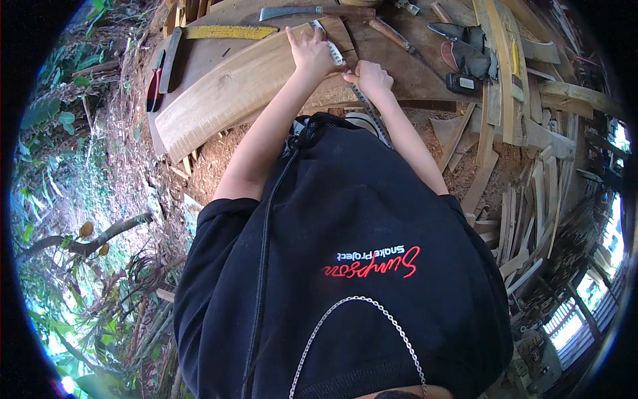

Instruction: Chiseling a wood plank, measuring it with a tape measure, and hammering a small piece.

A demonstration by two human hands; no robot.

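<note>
A wide pale wooden board (229,90) lies slanted across the work surface. A white measuring tape (337,54) with dark markings runs over the board's right end, then hangs past the near edge toward my body. My left hand (311,54) rests on the board's right end, one finger stretched out to the left and the others bent at the tape, pressing it down. My right hand (371,78) is closed on the tape at the board's near right corner, thumb toward the left hand. The fingertips' exact grip is partly hidden.
Beyond the board lie a chisel (292,12), a yellow strip (229,32) and a wooden-handled tool (392,34). Red-handled pliers (155,85) sit left. A black box-shaped item (463,83) and dark gloves-like cloth (468,58) lie right, beside stacked wood strips (495,73).
</note>
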